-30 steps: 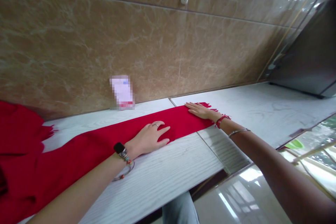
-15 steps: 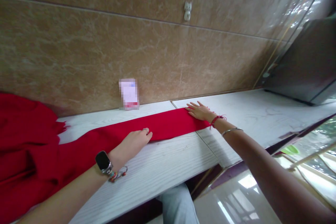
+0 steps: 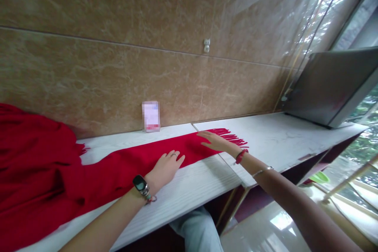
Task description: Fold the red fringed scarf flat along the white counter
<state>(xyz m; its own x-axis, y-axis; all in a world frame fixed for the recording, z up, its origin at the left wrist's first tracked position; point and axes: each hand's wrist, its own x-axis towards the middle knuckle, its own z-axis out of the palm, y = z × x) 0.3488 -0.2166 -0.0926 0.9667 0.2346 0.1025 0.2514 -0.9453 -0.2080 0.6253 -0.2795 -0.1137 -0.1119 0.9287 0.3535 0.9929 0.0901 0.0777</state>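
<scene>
A red fringed scarf (image 3: 130, 159) lies lengthwise along the white wood-grain countertop (image 3: 189, 189). Its strip is narrow and fairly flat on the right, ending in loose tassels; on the left it bunches into a large heap. My left hand (image 3: 167, 167) rests palm down on the near edge of the strip, fingers bent a little and apart, gripping nothing. Close to the fringed end, my right hand (image 3: 215, 141) is over the cloth with fingers stretched to the left; whether it presses on the fabric I cannot tell.
A small pinkish-white blurred rectangle (image 3: 151, 117) leans against the brown marbled wall (image 3: 118, 78). A dark grey box-like appliance (image 3: 327, 86) stands at the counter's right end. A green basin (image 3: 319, 177) is low on the right. My leg (image 3: 197, 228) is under the counter edge.
My right hand has shifted left off the scarf's end, so the tassels now show. My left hand has moved slightly right and its fingers have spread. The view has tilted up.
</scene>
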